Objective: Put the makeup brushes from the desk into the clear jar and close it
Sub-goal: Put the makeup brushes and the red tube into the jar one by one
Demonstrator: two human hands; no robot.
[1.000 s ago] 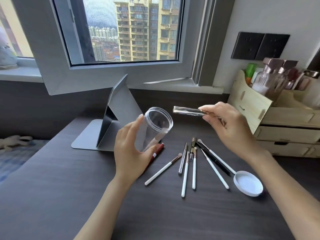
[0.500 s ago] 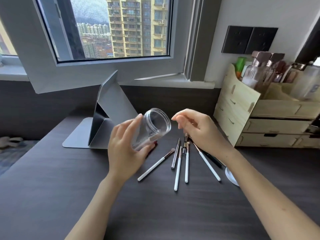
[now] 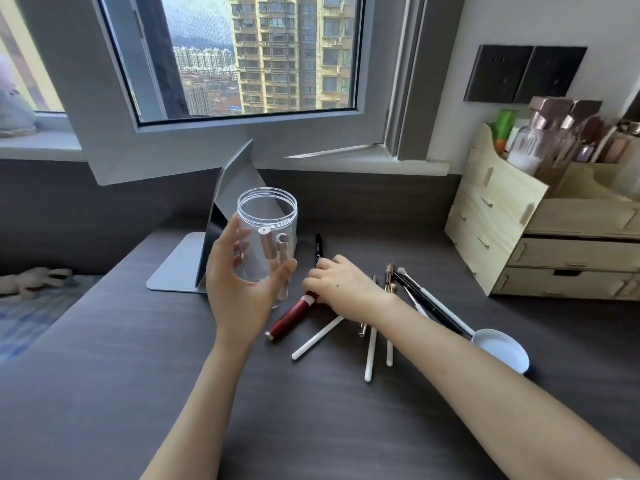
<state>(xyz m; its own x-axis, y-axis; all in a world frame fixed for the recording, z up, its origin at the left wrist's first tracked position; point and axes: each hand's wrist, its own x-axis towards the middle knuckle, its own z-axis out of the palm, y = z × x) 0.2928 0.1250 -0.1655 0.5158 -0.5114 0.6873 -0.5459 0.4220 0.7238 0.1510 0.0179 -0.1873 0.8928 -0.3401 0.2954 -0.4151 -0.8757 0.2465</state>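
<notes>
My left hand (image 3: 242, 289) holds the clear jar (image 3: 268, 230) upright above the desk, mouth open. Two slim items stand inside it, their round ends showing near the right wall. My right hand (image 3: 341, 289) is down on the desk just right of the jar. Its fingers curl over a black pen (image 3: 318, 245) and the top of a red-handled brush (image 3: 291, 317); whether they grip either is hidden. Several white-handled brushes (image 3: 369, 355) and black-handled ones (image 3: 433, 306) lie fanned under and beside my right forearm. The jar's white lid (image 3: 504, 346) lies upside down at the right.
A folding mirror stand (image 3: 228, 202) sits behind the jar on the dark desk (image 3: 138, 375). A wooden drawer organiser (image 3: 519, 237) with bottles stands at the back right. The open window sash (image 3: 104, 150) overhangs the desk's back edge.
My right hand let go of the silver item at the jar and dropped to the desk by the red brush. My left hand turned the jar from tilted to upright.
</notes>
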